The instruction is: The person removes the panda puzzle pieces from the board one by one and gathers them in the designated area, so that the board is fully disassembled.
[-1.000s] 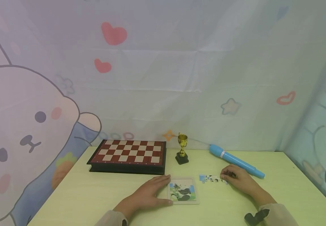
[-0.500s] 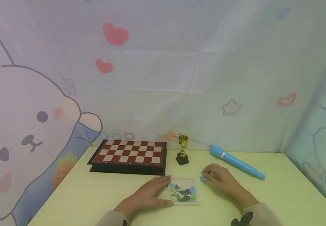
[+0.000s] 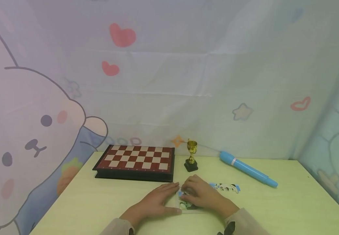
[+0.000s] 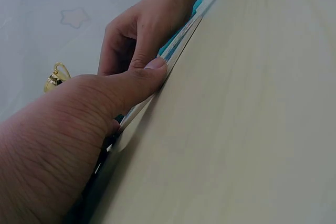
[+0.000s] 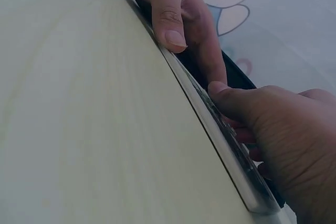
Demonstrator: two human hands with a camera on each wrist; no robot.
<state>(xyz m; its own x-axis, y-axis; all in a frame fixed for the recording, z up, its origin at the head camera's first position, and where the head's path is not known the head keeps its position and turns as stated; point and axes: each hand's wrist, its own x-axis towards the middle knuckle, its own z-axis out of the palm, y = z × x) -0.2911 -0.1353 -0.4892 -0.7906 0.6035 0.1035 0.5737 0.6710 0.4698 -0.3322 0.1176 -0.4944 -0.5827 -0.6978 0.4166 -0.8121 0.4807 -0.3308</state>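
Note:
A small jigsaw puzzle tray (image 3: 177,210) with a panda picture lies on the table, partly covered by the hands. Along its left side my left hand (image 3: 154,202) steadies it, fingers extended at the far corner and thumb at the near corner. My right hand (image 3: 203,194) bends over its upper left part. Index finger and thumb come together there, with a thin pale edge of a puzzle piece at the fingertips, mostly hidden. In the right wrist view the right thumb (image 5: 236,100) sits low over the tray's edge. More puzzle pieces (image 3: 225,187) lie in a row to the right.
A red and white chessboard box (image 3: 135,160) stands behind the left hand. Beyond the tray is a small gold trophy (image 3: 191,156) on a black base. A blue thick pen-shaped object (image 3: 247,168) lies at the back right. A printed cloth hangs behind the table.
My right hand has moved left, from the right end of the piece row, past its left end, to over the tray. My left hand has stayed at the tray's left side.

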